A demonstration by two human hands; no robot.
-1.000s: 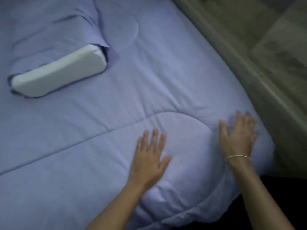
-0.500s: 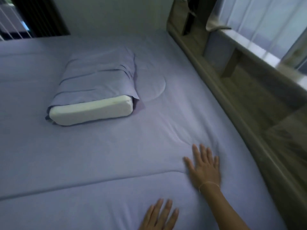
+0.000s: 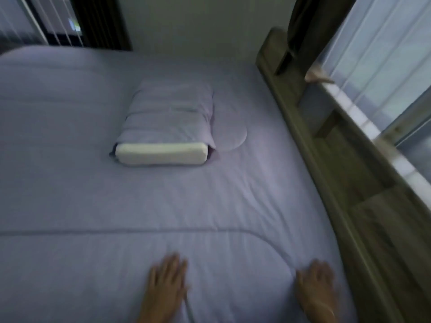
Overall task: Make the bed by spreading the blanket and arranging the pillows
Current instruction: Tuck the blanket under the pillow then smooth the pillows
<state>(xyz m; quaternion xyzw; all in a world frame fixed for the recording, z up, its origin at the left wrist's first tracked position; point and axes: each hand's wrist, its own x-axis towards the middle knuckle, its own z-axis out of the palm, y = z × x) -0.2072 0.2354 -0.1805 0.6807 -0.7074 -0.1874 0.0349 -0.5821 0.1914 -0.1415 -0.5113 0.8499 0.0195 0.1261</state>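
A pale lavender quilted blanket (image 3: pixel 93 194) lies spread over the whole bed. In the middle sits one pillow (image 3: pixel 168 127) in a matching case, its white foam end sticking out toward me. My left hand (image 3: pixel 166 287) lies flat on the blanket near the bottom edge of the view, fingers straight. My right hand (image 3: pixel 316 285) presses flat on the blanket's rounded right corner, close to the wooden frame, a thin band on its wrist. Both hands are blurred.
A wooden headboard with shelves (image 3: pixel 331 173) runs along the bed's right side. Behind it is a window with sheer curtains (image 3: pixel 382 66) and a dark drape (image 3: pixel 303 22). A white wall and a dark window with blinds (image 3: pixel 58 22) stand beyond the far end.
The view has tilted up, showing the whole bed and far wall. My right hand has slid back toward me along the blanket's right corner; my left hand stays flat on the blanket.
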